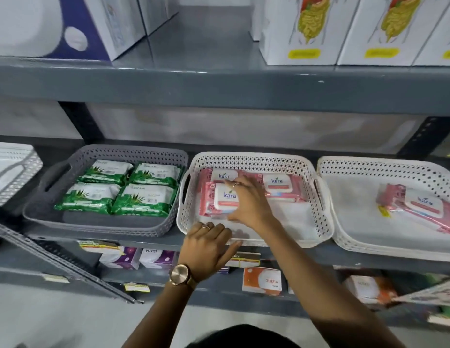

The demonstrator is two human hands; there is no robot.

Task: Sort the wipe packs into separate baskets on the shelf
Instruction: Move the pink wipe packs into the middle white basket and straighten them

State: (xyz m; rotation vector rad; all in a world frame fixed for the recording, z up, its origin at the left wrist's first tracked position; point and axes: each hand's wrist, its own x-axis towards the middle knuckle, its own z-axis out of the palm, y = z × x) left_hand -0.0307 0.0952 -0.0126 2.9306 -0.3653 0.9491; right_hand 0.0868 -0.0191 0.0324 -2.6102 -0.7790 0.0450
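Right hand [246,199] clasps a pink pack [219,197], thumb at its near edge, in the middle basket [319,217]; bare basket floor right of the wrist. Left hand [209,244] hooks the front rim, fingertips hidden. Green packs [118,187] sit leftward.

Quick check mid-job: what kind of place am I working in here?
Probably a pharmacy or shop storeroom: grey metal shelves, baskets of packaged wipes, and rows of boxed health products above.

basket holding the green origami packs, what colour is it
Grey basket, perforated wall; head view.
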